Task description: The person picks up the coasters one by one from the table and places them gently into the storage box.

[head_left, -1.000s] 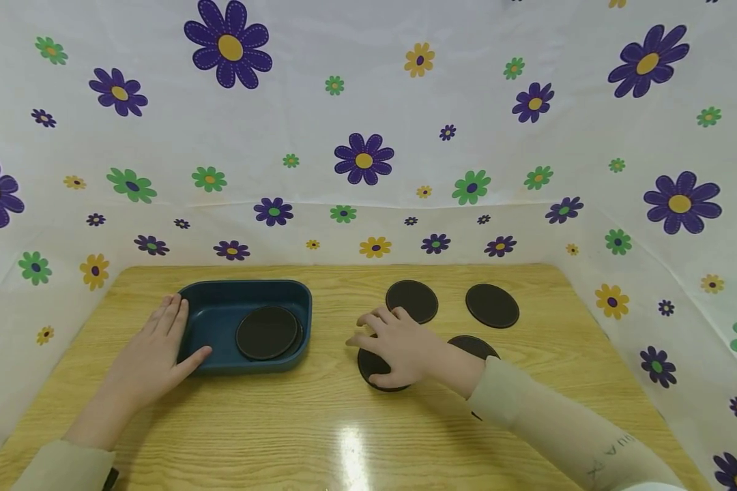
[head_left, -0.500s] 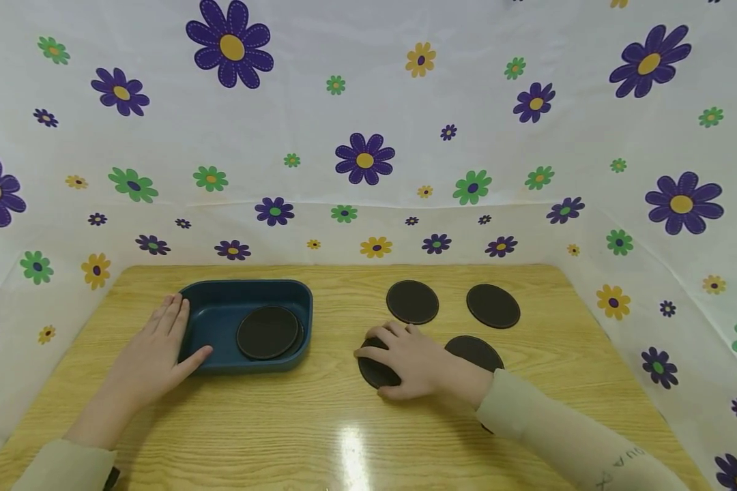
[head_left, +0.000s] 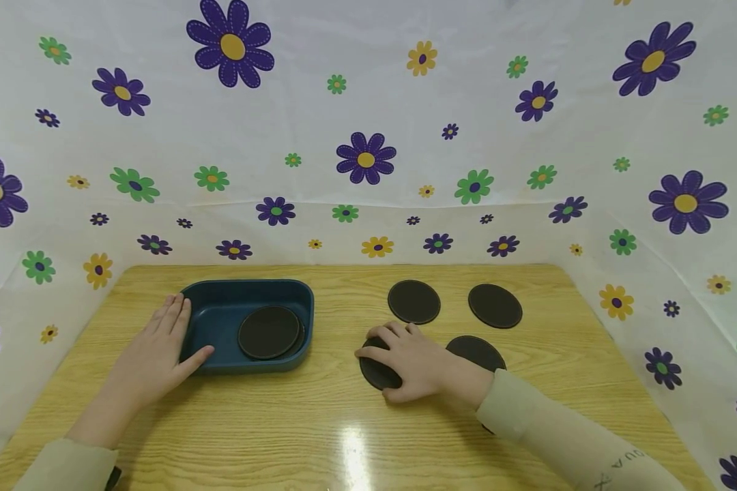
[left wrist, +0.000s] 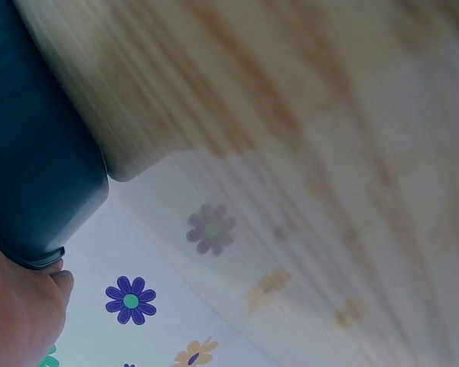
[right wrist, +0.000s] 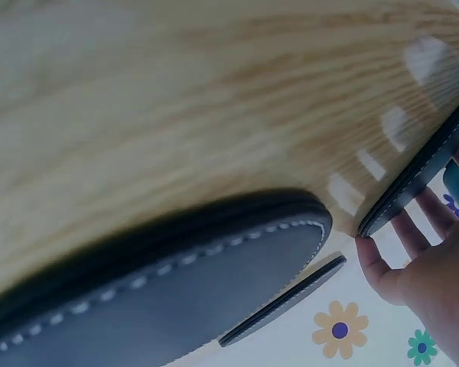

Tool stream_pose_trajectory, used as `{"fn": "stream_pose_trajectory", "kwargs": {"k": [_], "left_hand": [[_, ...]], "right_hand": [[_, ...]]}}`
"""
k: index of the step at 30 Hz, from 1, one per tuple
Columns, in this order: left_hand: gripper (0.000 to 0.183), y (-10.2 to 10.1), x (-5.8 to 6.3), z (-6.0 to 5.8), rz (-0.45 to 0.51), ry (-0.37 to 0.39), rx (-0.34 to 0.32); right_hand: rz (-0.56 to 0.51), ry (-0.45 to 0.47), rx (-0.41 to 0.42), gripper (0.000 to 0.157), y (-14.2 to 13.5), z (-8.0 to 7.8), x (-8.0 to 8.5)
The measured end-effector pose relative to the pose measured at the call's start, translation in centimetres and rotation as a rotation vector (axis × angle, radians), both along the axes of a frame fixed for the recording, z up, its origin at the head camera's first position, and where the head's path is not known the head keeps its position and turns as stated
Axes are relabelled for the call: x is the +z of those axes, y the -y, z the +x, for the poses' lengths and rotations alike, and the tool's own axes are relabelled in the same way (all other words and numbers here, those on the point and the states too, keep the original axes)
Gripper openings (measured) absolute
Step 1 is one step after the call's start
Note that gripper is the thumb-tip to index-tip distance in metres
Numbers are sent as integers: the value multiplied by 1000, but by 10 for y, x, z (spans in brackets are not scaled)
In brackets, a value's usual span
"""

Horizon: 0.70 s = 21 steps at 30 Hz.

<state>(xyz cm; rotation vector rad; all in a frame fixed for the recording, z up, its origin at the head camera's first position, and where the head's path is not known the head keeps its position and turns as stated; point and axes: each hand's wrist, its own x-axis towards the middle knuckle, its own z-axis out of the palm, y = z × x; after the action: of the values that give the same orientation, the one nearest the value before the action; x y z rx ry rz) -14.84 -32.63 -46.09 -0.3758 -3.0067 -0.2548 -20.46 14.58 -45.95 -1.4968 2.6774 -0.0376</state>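
A dark blue rectangular tray [head_left: 213, 331] stands on the left of the table. My left hand [head_left: 150, 351] rests against its left end, fingers straight, thumb at the front rim. Inside, at the right, lies a round black coaster [head_left: 269, 332]; a dark edge shows beneath it. My right hand [head_left: 413, 365] spans another black coaster [head_left: 376, 372] on the table, thumb and fingers at its edge. In the right wrist view, fingertips touch the rim of this coaster [right wrist: 424, 168], partly out of frame. The palm hides part of it in the head view.
Two black coasters lie farther back, a left one [head_left: 414, 302] and a right one [head_left: 495, 305]. A third coaster [head_left: 474, 350] lies partly behind my right forearm. The wooden table [head_left: 270, 429] meets a flower-printed white cloth [head_left: 307, 123] at the back and sides.
My right hand has come down and slightly right onto the coaster, its thumb and fingers now at the edge. In the last half second it hardly moved. My left hand has stayed on the tray.
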Motion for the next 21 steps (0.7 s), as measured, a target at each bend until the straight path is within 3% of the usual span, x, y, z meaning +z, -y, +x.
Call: {"fn": "stream_pose_trajectory", "kwargs": {"k": [21], "left_hand": [[102,2,-1,0,-4,-4,-1]], "right_hand": [[-43,-8,1,73,4,-10,-6]]}}
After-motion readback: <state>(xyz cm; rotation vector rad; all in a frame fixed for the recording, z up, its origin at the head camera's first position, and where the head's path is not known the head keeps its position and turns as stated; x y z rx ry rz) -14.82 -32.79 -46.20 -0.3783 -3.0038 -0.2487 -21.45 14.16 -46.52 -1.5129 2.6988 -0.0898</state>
